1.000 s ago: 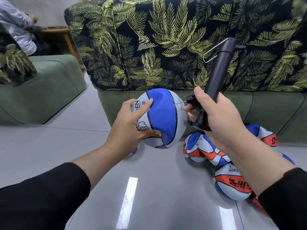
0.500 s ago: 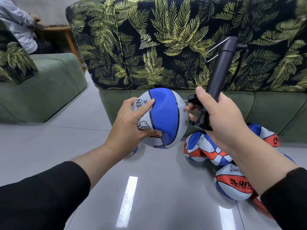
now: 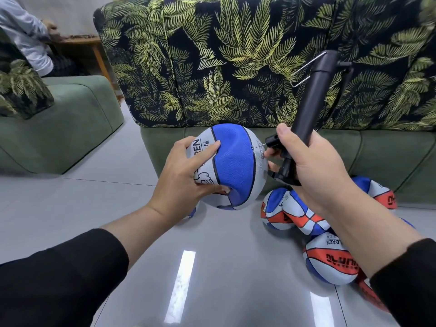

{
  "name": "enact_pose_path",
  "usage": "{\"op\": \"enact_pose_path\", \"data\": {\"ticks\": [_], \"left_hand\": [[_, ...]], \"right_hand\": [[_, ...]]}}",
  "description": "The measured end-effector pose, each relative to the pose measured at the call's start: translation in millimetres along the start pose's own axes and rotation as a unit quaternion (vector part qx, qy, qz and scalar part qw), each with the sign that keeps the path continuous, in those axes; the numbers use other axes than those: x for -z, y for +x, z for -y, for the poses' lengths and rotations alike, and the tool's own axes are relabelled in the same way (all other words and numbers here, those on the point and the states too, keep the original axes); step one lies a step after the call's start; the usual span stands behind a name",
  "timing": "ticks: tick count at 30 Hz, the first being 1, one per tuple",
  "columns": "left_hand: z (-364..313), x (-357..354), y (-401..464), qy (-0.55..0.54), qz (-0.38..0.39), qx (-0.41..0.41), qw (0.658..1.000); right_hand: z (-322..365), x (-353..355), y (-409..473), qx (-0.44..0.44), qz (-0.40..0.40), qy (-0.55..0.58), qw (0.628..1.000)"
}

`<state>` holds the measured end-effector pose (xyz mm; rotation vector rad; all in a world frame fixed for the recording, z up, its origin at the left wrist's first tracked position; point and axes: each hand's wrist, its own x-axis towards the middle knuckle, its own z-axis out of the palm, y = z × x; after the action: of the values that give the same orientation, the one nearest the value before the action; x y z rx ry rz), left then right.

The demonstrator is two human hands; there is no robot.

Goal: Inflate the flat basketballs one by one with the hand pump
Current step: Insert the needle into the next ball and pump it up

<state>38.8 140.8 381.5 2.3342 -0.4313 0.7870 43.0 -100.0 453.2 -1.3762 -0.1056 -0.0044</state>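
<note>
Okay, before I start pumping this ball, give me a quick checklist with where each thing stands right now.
1. Left hand holds the blue and white basketball steady off the floor: ok.
2. Right hand has a firm grip on the black hand pump: ok.
3. Needle meets the ball at its right side: ok.
4. Needle fully seated in the valve: cannot tell, depth is hidden.
5. Ball needs air: ok, it dents under the left fingers.
6. A hand free to work the pump handle: not ok, both are occupied.
</note>
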Motion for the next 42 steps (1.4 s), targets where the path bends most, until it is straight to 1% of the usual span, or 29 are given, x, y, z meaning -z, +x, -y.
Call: {"op": "enact_pose_path", "data": {"ticks": [6,9,13,17,23,31,34,37,42], "left_hand": [[-3,4,3,0.024,-0.032,-0.053,0.998],[-4,6,6,0.027,-0.04,-0.054,0.997],[-8,7,7,0.025,-0.05,-0.078,0.995],[-13,7,9,0.029,-0.064,-0.081,0.994],[-15,9,13,0.047,-0.08,-0.102,0.991],[-20,6,12,0.047,-0.068,-0.149,0.985],[-22,5,13,0.052,-0.067,-0.148,0.985],[-22,1,17,0.068,-0.055,-0.141,0.986],[-16,-3,18,0.037,-0.036,-0.092,0.994]], "right_hand": [[7,2,1,0.025,0.03,-0.049,0.998],[9,3,0,0.025,0.048,-0.063,0.997],[8,3,-1,0.015,0.064,-0.092,0.994],[8,3,-2,0.016,0.076,-0.138,0.987],[9,0,-3,0.012,0.078,-0.175,0.981],[1,0,-2,0.016,0.088,-0.225,0.97],[-1,1,0,0.011,0.089,-0.242,0.966],[-4,2,1,0.003,0.067,-0.243,0.968],[-5,4,0,0.001,0.037,-0.215,0.976]]}}
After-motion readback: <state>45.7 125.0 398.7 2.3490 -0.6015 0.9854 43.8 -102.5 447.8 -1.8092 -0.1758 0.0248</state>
